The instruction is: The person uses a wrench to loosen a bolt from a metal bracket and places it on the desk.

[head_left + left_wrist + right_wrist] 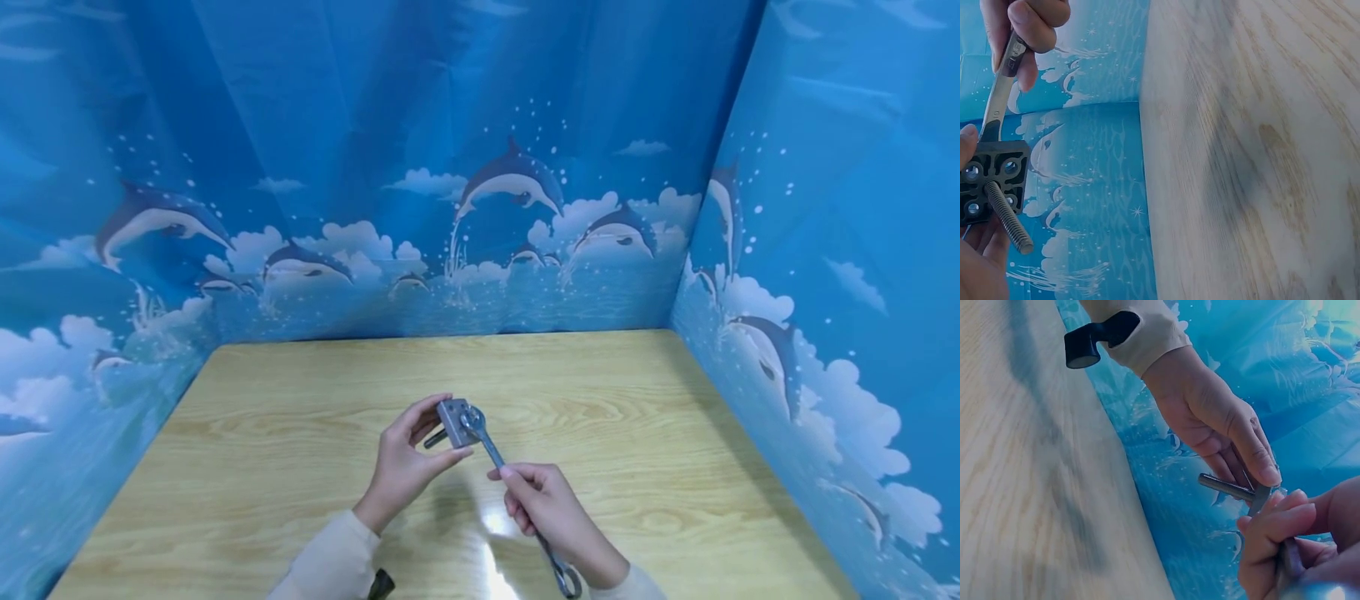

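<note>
My left hand [405, 461] holds a small grey square block [452, 423] by its edges, thumb below and fingers above, over the table. A threaded bolt [1010, 219] sticks out of the block's back, which has a hole near each corner. My right hand [546, 505] grips a metal combination wrench [491, 450] by the middle of its shank. One wrench end lies against the block's front face, around the bolt's head end; the other end points down toward my right sleeve. In the right wrist view, the right fingers hide much of the block.
A wood-grain table [300, 400] spreads beneath both hands. Blue curtains [360, 167] printed with dolphins stand behind it and along its sides. A black camera mount [1100, 340] sits on the left sleeve cuff.
</note>
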A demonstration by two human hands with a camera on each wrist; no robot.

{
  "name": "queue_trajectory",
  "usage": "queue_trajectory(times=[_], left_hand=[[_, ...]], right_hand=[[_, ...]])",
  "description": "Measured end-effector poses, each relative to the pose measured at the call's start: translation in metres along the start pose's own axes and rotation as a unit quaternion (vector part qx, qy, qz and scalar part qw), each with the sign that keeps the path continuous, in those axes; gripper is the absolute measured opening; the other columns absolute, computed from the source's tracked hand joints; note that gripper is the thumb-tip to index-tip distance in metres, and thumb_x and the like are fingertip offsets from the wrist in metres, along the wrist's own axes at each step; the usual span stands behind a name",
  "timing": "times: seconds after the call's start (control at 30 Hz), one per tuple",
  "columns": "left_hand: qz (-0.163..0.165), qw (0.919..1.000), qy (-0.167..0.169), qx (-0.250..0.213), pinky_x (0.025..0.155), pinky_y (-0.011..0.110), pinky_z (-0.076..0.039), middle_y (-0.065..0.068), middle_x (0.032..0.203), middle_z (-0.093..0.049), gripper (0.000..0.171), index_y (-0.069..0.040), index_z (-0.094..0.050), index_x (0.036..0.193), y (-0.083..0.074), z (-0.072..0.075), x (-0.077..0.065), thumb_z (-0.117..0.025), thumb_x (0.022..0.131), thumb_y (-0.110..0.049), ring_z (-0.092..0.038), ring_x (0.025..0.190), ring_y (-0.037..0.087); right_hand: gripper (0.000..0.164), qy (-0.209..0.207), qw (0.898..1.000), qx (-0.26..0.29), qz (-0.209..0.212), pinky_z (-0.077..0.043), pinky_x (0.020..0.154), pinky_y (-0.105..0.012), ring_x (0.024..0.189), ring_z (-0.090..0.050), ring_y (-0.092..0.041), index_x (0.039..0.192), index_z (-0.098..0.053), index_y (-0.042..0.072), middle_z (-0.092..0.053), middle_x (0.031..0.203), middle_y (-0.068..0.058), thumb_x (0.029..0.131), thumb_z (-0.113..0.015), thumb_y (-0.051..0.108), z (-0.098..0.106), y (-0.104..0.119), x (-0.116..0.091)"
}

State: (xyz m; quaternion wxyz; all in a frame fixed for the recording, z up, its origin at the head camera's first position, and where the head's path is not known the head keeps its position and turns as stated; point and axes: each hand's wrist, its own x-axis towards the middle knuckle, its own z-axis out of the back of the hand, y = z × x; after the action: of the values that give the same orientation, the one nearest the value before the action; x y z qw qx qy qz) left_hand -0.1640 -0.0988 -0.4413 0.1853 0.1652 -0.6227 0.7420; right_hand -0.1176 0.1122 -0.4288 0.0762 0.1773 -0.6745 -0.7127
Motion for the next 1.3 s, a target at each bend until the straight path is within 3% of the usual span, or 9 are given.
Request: queue_trajectory(times=[0.2,0.47,0.7,0.83,1.07,1.3], left_hand=[[0.010,0.9999,-0.005,-0.004,0.098,0.026,-0.050,0.010,0.127,-0.061,0.076,-0.007,-0.054,0.130,0.000,-0.001,0.000,-0.088,0.062,-0.013,-0.063,0.111,0.020],[0.008,0.9999,-0.005,0.004,0.098,0.025,-0.049,0.009,0.128,-0.060,0.074,-0.008,-0.054,0.130,-0.003,-0.002,0.004,-0.087,0.065,-0.012,-0.062,0.112,0.023],[0.016,0.9997,0.002,0.019,0.098,0.030,-0.050,0.021,0.127,-0.058,0.072,0.002,-0.052,0.129,-0.025,-0.002,0.004,-0.085,0.064,0.001,-0.061,0.111,0.032],[0.024,0.9994,0.010,0.022,0.098,0.031,-0.050,0.021,0.127,-0.058,0.072,0.006,-0.051,0.128,-0.034,-0.001,0.006,-0.084,0.064,0.003,-0.061,0.111,0.033],[0.045,0.9976,0.044,-0.029,0.098,0.025,-0.049,0.013,0.129,-0.059,0.073,-0.006,-0.054,0.130,-0.018,0.006,0.009,-0.085,0.064,-0.002,-0.061,0.113,0.025],[0.050,0.9900,0.101,-0.085,0.098,0.029,-0.050,0.013,0.129,-0.059,0.075,-0.001,-0.052,0.132,-0.017,0.015,0.009,-0.086,0.065,-0.005,-0.061,0.113,0.025]], right_hand=[[0.039,0.005,0.999,0.040,-0.009,-0.033,0.037,-0.010,0.045,-0.040,-0.001,0.116,-0.060,-0.010,-0.051,0.062,0.004,0.099,-0.052,0.025,-0.002,-0.006,0.005],[0.041,0.002,0.998,0.056,0.002,-0.032,0.038,-0.009,0.045,-0.040,0.000,0.115,-0.059,-0.012,-0.051,0.062,0.005,0.100,-0.052,0.025,-0.004,-0.007,0.008],[0.042,0.013,0.998,0.060,0.000,-0.031,0.038,-0.009,0.045,-0.039,0.000,0.118,-0.058,-0.011,-0.050,0.062,0.005,0.100,-0.051,0.025,-0.002,-0.010,0.009],[0.041,0.006,0.999,0.044,0.003,-0.028,0.039,-0.010,0.045,-0.037,-0.001,0.117,-0.060,-0.009,-0.049,0.061,0.005,0.100,-0.051,0.027,0.002,-0.011,0.011],[0.039,0.031,0.997,-0.045,0.045,-0.030,0.038,-0.011,0.045,-0.038,-0.001,0.112,-0.064,-0.006,-0.049,0.060,0.005,0.101,-0.049,0.029,0.021,-0.015,0.023],[0.035,0.123,0.983,-0.099,0.091,-0.031,0.039,-0.014,0.045,-0.037,-0.002,0.108,-0.066,-0.005,-0.047,0.058,0.005,0.101,-0.048,0.024,0.053,-0.019,0.042]])
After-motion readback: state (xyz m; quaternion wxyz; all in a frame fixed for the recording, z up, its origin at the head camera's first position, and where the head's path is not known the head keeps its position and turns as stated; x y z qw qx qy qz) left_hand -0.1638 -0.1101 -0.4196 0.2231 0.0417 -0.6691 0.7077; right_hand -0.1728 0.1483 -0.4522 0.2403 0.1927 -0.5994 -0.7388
